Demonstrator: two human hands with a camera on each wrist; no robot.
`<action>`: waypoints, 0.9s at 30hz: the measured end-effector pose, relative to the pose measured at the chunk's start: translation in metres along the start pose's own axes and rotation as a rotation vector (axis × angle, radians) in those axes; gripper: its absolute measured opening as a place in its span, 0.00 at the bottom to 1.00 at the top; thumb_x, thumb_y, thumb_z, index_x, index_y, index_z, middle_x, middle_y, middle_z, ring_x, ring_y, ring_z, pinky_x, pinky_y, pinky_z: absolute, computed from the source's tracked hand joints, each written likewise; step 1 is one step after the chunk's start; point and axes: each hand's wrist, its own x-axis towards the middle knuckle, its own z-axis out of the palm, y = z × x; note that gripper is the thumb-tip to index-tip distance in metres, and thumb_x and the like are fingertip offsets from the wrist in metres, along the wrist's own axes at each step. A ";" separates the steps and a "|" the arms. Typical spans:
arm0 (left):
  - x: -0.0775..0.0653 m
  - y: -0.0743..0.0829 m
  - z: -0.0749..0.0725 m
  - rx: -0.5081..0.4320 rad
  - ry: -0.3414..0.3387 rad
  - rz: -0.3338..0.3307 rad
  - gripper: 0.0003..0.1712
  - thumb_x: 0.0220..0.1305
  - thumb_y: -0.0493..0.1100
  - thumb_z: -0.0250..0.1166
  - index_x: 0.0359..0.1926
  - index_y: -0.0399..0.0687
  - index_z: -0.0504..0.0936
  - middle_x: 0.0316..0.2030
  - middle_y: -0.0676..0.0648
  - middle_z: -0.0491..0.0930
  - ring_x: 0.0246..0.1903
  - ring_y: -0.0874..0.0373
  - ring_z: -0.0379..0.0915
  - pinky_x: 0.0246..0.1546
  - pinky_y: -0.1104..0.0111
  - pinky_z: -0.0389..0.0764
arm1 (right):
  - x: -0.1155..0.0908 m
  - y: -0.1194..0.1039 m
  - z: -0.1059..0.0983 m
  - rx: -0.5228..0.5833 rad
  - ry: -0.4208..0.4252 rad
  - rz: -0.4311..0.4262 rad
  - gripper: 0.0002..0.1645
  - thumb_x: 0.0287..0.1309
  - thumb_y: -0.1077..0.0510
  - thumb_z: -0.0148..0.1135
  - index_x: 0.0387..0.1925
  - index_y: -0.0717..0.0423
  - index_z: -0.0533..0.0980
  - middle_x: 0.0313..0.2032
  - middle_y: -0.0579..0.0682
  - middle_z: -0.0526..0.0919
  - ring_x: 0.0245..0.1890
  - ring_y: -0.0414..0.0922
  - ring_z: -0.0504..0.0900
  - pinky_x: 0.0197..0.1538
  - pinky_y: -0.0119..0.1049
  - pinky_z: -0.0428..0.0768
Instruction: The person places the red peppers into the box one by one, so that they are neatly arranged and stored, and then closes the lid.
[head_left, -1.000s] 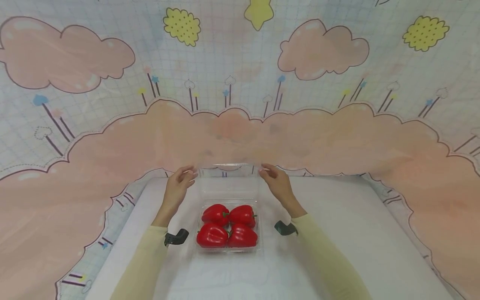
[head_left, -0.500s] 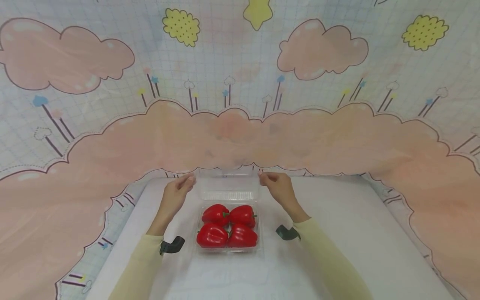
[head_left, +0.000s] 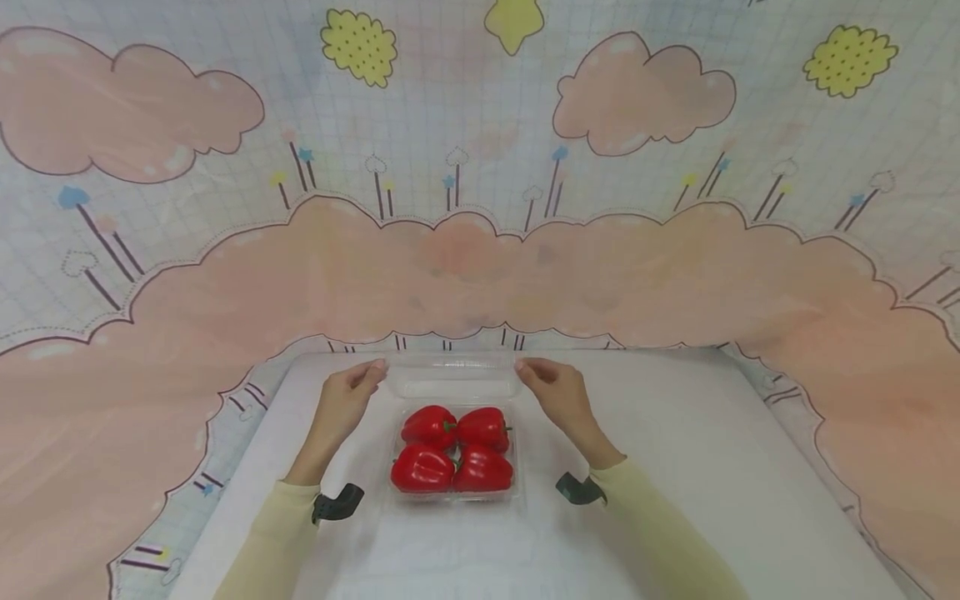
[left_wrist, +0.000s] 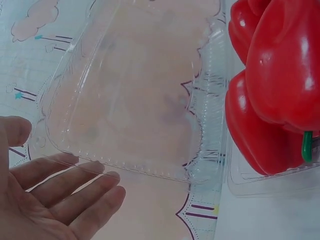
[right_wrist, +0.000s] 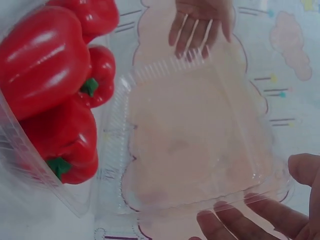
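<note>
Several red bell peppers (head_left: 423, 468) with green stems lie in a clear plastic clamshell box (head_left: 454, 497) at the middle of the table. Its hinged lid (head_left: 454, 375) is tilted back, away from the peppers. My left hand (head_left: 347, 398) holds the lid's left far corner; in the left wrist view its fingers (left_wrist: 75, 200) lie along the edge, with the thumb near the corner. The opposite corner is held by my right hand (head_left: 561, 398). In the right wrist view, that hand's fingers (right_wrist: 225, 220) touch the lid's edge and the thumb is close to the corner.
A white tabletop (head_left: 660, 500) spreads around the box. Behind it hangs a cloth backdrop (head_left: 630, 275) printed with pink clouds. Dark wrist-camera mounts (head_left: 339, 503) stick out inward from both yellow sleeves (head_left: 652, 533).
The lid has swung backward and down from nearly upright, and both hands have lowered with its corners. The peppers and the lower half of the box have stayed in place.
</note>
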 end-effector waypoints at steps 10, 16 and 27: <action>-0.013 -0.002 0.001 -0.052 -0.011 -0.043 0.34 0.73 0.60 0.51 0.65 0.38 0.73 0.60 0.34 0.77 0.57 0.38 0.77 0.58 0.44 0.77 | -0.016 0.007 0.008 0.051 0.009 -0.027 0.25 0.63 0.41 0.60 0.56 0.49 0.80 0.56 0.52 0.84 0.58 0.53 0.82 0.55 0.49 0.84; -0.022 -0.010 0.007 -0.099 -0.034 -0.056 0.31 0.73 0.57 0.51 0.67 0.42 0.72 0.64 0.38 0.74 0.58 0.40 0.77 0.61 0.46 0.74 | -0.021 0.015 0.013 0.092 -0.001 -0.059 0.26 0.63 0.45 0.62 0.58 0.52 0.79 0.57 0.53 0.83 0.60 0.54 0.80 0.57 0.49 0.83; -0.030 -0.026 0.013 -0.128 -0.053 -0.013 0.28 0.74 0.51 0.53 0.68 0.41 0.70 0.67 0.39 0.71 0.69 0.41 0.65 0.65 0.50 0.71 | -0.027 0.029 0.021 0.176 -0.022 -0.073 0.25 0.63 0.47 0.62 0.60 0.51 0.78 0.60 0.52 0.81 0.61 0.53 0.79 0.58 0.48 0.82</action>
